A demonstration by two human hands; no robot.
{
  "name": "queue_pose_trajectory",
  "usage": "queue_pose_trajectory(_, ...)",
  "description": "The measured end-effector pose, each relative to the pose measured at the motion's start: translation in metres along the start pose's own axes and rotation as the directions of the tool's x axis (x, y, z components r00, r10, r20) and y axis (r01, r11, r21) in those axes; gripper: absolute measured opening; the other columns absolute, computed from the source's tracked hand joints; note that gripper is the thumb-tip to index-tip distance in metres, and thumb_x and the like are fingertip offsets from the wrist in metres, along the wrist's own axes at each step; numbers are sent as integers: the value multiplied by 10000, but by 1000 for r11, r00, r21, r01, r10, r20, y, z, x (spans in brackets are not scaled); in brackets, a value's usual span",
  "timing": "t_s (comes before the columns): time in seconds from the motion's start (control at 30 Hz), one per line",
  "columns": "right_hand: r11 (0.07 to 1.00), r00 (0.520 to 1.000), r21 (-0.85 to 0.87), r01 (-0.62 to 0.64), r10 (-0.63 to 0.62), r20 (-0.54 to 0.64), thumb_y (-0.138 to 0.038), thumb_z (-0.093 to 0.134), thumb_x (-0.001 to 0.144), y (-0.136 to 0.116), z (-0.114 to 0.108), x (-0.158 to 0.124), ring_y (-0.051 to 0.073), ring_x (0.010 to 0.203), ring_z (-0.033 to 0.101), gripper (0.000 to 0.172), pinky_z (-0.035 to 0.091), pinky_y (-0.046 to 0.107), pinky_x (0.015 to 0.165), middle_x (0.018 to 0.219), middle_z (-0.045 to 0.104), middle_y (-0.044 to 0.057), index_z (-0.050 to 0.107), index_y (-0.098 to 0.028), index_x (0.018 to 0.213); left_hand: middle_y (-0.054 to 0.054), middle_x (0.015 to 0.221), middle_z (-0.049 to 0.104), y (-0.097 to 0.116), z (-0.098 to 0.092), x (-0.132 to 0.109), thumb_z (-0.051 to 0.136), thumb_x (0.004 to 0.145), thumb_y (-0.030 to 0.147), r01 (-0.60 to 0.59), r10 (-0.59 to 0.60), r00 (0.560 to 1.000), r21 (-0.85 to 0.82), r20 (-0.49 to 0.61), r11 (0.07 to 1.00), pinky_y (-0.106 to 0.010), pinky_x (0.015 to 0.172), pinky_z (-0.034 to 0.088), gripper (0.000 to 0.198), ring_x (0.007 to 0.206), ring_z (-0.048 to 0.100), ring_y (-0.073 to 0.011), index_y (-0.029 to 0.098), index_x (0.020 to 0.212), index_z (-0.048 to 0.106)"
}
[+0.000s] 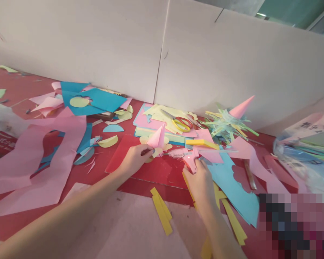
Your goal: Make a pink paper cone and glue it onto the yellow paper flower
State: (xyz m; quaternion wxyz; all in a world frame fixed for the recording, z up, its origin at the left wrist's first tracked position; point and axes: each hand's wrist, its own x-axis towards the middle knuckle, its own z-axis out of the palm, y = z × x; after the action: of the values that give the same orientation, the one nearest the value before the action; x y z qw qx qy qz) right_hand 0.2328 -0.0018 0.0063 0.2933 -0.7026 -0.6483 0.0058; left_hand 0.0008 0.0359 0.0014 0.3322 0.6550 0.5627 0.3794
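Observation:
My left hand [135, 158] pinches a small pink paper cone [157, 138] by its lower edge, holding it upright over pale yellow paper petals [166, 141]. My right hand [198, 180] grips the handle of a pink hot glue gun [184, 155], whose nozzle points left toward the base of the cone. Both hands hover over a red table [156, 176] strewn with paper scraps.
Yellow-handled scissors [179, 123] lie on stacked coloured sheets behind the cone. A second pink cone [241, 107] stands on green strips at the right. Large pink offcuts [29, 162], blue sheets [97, 100], yellow strips [162, 212] and a plastic bag [307, 154] surround the hands. A white board wall [162, 46] stands behind.

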Motion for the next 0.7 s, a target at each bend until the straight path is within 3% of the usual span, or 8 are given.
queue_pose_trajectory(0.4, 997, 997, 39, -73, 73, -11, -440, 465, 733, -4, -8, 4, 230, 752, 549, 282, 403, 308, 620, 841, 587, 95, 553, -190, 830, -15, 818, 705, 7, 0, -3, 578, 814, 310, -41, 41, 999, 17, 5, 999, -234, 685, 476, 158, 732, 635, -151, 192, 833, 681)
queue_pose_trajectory(0.53, 968, 977, 128, -214, 210, 47, -482, 539, 690, 3, -20, 10, 224, 712, 546, 296, 418, 323, 655, 745, 588, 58, 556, -203, 787, -7, 840, 683, 9, -1, -7, 589, 831, 311, -118, 115, 992, 72, 49, 990, -222, 656, 469, 135, 761, 617, -149, 211, 833, 680)
queue_pose_trajectory(0.63, 895, 935, 273, -353, 325, 146, -528, 565, 690, 9, -24, 14, 190, 592, 515, 348, 414, 303, 588, 613, 555, 15, 597, -193, 781, -14, 910, 676, 9, 0, -8, 524, 882, 276, -203, 190, 978, 184, 83, 962, -229, 704, 478, 172, 842, 614, -157, 220, 864, 686)
queue_pose_trajectory(0.7, 860, 926, 344, -377, 354, 129, -554, 571, 694, 12, -25, 15, 167, 534, 488, 386, 409, 288, 551, 553, 526, -7, 624, -181, 782, -19, 972, 674, 9, 0, -8, 467, 913, 238, -280, 255, 959, 284, 124, 917, -241, 758, 480, 218, 900, 605, -162, 221, 900, 684)
